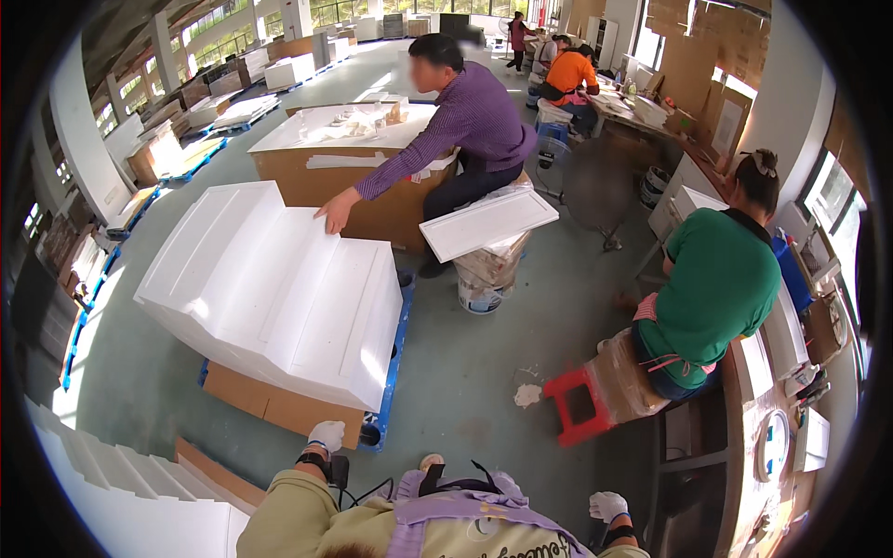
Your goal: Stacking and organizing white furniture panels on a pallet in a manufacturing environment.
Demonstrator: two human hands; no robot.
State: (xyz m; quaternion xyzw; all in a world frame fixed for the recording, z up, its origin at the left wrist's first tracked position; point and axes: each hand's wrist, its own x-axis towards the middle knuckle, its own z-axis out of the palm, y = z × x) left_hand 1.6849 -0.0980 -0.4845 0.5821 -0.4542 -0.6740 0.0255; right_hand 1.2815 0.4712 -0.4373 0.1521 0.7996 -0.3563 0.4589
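My left hand (327, 435), in a white glove, is held beside the near edge of the brown cardboard (270, 405) under a stack of white panels (321, 307). Its fingers look curled, and nothing shows in them. Lower right, my right hand (608, 507), gloved in white too, hangs over the floor with its fingers curled in and no object visible. The white panels lie in stepped piles on a blue pallet (398, 358). Across the stack, a seated person in a purple shirt (474, 121) rests a hand on the top panels.
A white framed panel (488, 225) lies on a wrapped seat beside that person. To the right, a person in green (721, 288) sits by a red stool (579, 406) at a workbench (749, 465). More white panels (139, 502) stand at lower left. A large carton (372, 200) is behind the stack.
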